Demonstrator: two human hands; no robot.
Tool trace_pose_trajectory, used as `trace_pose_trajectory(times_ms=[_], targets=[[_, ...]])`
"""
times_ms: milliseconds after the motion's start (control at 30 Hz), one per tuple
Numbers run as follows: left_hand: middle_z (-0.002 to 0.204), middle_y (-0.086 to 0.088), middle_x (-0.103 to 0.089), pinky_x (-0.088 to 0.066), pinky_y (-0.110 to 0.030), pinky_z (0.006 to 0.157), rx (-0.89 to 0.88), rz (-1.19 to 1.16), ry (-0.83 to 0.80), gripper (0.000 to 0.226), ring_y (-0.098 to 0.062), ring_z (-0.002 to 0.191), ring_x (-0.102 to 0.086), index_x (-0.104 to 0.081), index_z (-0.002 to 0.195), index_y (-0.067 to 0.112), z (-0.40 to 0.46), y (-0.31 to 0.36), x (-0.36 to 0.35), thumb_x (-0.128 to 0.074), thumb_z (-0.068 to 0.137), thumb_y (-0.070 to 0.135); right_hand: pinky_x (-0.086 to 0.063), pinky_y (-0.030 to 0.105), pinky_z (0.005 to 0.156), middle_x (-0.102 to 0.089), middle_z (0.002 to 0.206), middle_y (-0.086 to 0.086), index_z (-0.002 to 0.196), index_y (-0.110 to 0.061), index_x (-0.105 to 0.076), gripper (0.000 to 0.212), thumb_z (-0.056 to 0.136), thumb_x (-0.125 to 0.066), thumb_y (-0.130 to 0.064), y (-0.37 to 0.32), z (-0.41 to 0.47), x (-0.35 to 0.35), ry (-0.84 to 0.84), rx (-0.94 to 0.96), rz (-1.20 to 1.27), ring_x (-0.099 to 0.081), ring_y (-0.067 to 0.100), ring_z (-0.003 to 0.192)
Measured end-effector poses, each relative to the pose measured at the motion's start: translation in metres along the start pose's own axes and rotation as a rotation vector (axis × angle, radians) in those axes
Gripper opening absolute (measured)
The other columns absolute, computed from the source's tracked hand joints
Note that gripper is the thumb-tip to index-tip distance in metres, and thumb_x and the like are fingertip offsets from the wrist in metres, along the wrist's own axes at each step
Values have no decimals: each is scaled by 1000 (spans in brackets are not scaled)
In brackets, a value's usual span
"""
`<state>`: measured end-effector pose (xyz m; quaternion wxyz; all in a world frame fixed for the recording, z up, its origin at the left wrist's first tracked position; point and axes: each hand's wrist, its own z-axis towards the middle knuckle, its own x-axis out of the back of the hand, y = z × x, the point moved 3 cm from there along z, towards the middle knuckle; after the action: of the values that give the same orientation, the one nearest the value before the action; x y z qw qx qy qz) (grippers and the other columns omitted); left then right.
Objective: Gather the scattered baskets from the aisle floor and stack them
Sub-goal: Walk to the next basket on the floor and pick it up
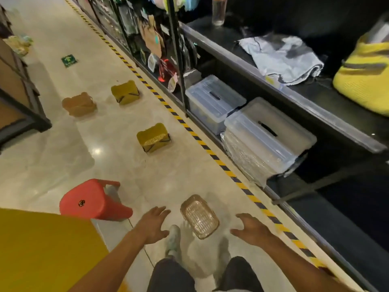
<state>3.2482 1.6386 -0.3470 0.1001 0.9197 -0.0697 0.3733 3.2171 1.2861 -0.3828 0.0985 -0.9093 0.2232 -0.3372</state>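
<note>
Your left hand (152, 225) and right hand (251, 229) hang spread and empty on either side of the clear basket (199, 216), which lies upside down on the floor (52, 161) just ahead of your shoe (173, 239). Neither hand touches it. Farther up the aisle sit two yellow baskets (153, 137) (125, 92) and a tan basket (79, 104), well apart, with a red stool (94, 200) to your left

Red stool (94, 201) on the floor; clear lidded bins (267, 135) under the shelf (315, 106).
</note>
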Motion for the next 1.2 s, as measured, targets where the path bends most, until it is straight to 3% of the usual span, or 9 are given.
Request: trace_pose_trajectory(times_ms=[133,367,633,833,900,967,1033,1133,1200], targets=[[171,-4,-10,-17,-36,126,-111,43,-85,83,-25,156,-13,-13,163,23,56,-30,20,-56,97,50,-33,36,119,-33,162,-1,157,-25,-31,84,89,-63,-63,-4,6,-27,39,-189,128,-37,22,146],[171,-4,-9,-24,-38,124,-184,169,-194,92,-24,156,-15,-8,163,20,167,-78,7,-63,94,47,-40,34,112,-34,162,-5,158,-27,-28,85,89,-61,-64,-22,44,-99,95,-358,265,-40,19,144],[170,2,-11,-28,-34,122,-208,168,-254,97,-19,155,-15,-10,163,22,315,-100,-114,-71,89,41,-42,41,112,-28,164,-6,160,-30,-15,102,80,-69,-63,10,172,-237,-6,-554,504,-35,19,147],[169,0,-15,-31,-37,119,-156,134,-334,107,-21,154,-19,-10,163,21,411,-115,-214,-80,84,31,-47,32,93,-43,153,-3,158,-30,-14,117,67,-81,-57,37,280,-326,-36,-621,638,-51,19,133],[169,-1,-15,-31,-36,119,-146,119,-316,111,-21,154,-20,-7,163,19,441,-119,-243,-82,82,29,-52,22,81,-46,145,-7,158,-35,-7,125,61,-83,-57,45,313,-345,-25,-640,652,-60,12,113],[169,-1,-15,-35,-35,116,-156,137,-298,117,-22,153,-23,-4,163,19,474,-123,-269,-84,79,27,-57,19,69,-44,138,-14,155,-46,-3,119,67,-83,-45,55,348,-367,-33,-645,781,-63,6,96],[169,0,-16,-41,-38,111,-167,137,-283,125,-24,151,-27,-1,163,21,503,-126,-292,-88,74,23,-59,27,84,-40,146,-16,153,-52,0,119,73,-84,-26,65,379,-389,-5,-653,895,-62,3,109],[170,-3,-14,-49,-39,100,-189,60,-216,136,-27,148,-34,9,163,19,544,-127,-322,-91,70,15,-52,15,70,-42,136,-18,148,-60,11,130,75,-86,-13,71,424,-414,56,-615,911,-64,-2,93],[170,-9,-14,-53,-39,89,-207,13,-181,140,-33,140,-46,15,161,15,563,-126,-340,-91,70,9,-55,32,84,-49,130,-12,147,-57,6,123,75,-84,-12,72,446,-429,139,-612,911,-59,11,111]])
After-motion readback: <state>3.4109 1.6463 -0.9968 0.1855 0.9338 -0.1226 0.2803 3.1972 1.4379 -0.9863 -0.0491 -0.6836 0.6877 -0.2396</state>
